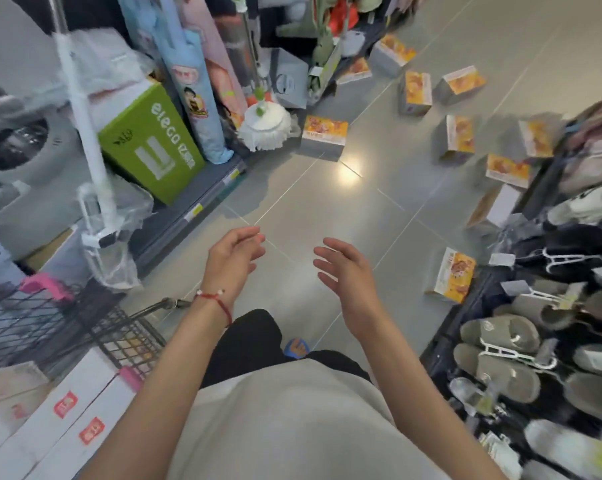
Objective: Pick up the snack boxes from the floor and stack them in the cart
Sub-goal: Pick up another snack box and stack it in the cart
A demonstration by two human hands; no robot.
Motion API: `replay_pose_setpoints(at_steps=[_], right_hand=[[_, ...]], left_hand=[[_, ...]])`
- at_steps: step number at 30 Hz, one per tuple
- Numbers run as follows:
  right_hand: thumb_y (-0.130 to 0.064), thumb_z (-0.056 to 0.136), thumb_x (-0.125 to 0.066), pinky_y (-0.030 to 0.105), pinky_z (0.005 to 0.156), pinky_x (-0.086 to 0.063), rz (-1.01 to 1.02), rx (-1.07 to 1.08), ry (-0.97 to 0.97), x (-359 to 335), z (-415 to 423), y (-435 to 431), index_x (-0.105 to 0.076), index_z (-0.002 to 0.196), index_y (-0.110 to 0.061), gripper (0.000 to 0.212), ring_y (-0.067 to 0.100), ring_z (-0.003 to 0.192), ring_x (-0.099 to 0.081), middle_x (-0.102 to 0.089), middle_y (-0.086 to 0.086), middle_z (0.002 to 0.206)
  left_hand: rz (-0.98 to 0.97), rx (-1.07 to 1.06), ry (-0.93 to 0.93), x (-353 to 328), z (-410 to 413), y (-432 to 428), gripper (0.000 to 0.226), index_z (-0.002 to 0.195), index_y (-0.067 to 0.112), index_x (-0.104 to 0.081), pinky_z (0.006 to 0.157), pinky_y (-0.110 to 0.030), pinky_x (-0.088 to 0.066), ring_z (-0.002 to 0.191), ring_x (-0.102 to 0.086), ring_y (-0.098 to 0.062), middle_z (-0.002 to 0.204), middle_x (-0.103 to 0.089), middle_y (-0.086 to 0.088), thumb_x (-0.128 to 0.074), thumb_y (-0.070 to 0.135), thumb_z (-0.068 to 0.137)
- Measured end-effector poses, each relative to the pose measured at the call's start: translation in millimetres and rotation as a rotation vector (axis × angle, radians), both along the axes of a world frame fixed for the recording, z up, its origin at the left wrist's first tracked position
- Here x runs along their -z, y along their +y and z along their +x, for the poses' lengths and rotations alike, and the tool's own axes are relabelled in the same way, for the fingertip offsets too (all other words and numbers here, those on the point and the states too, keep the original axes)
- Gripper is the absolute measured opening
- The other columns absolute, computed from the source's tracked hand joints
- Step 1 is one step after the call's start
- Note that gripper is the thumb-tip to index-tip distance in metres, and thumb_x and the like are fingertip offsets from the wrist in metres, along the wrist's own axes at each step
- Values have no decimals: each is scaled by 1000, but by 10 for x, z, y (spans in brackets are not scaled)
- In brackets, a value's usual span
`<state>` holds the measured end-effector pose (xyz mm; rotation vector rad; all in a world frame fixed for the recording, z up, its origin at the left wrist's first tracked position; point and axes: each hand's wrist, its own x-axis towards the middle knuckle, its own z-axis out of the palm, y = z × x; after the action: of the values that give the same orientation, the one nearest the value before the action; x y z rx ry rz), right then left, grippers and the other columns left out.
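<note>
- Snack boxes [323,135], orange and grey, lie scattered on the grey tiled floor [327,209], most of them well ahead of the person; one lies at the foot of the slipper rack [500,348] on the right
- Left hand [235,258] and right hand [344,268] hover apart above the floor, palms turned toward each other, fingers loosely spread, holding nothing
- Cart [126,327], dark wire with pink trim, stands at the lower left beside the left forearm
- White mop head [264,128] rests just beside the nearest box
</note>
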<state>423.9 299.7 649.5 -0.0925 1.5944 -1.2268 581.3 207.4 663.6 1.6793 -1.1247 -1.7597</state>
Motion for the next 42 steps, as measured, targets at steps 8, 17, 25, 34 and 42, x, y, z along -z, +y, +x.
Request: replay_pose_setpoints(at_steps=[8,17,25,34,42], right_hand=[[-14,99,-61,35,100,-55,10,102,-1,47,-896,-639,-69,116,-22,20,18,105,-72,-75,6,120],[-14,100,-59,35,99,-55,79,183,18,49,-2048,-2094,-69,113,-23,18,20,107,-72,-75,5,118],[-16,100,-61,35,99,-56,88,253,-23,128,-2983,-3334,-69,117,-23,20,20,109,-72,-74,4,119],[-15,97,-66,29,89,-54,149,229,-111,661,-4351,-4446,-69,124,-19,27,21,107,-72,-75,2,115],[-16,99,-63,31,96,-54,278,45,-82,1249,-5313,-5358,-67,123,-20,24,16,99,-68,-72,3,114]], left_hand=[[4,87,10,55,-872,-883,14,103,27,-67,101,-39,-48,105,-68,-17,118,-71,-3,-59,18,96],[65,213,-32,284,-2120,-2449,17,97,24,-67,96,-36,-48,106,-68,-17,113,-72,2,-53,14,99],[71,312,-89,283,-3180,-3715,15,100,25,-66,95,-34,-47,104,-67,-16,114,-71,1,-54,15,99],[160,237,-205,717,-4415,-4787,16,99,19,-65,80,-27,-47,98,-65,-17,114,-70,-4,-51,12,100],[310,125,-276,1419,-5419,-5493,19,90,23,-65,90,-34,-49,100,-65,-20,112,-68,-7,-53,11,99]])
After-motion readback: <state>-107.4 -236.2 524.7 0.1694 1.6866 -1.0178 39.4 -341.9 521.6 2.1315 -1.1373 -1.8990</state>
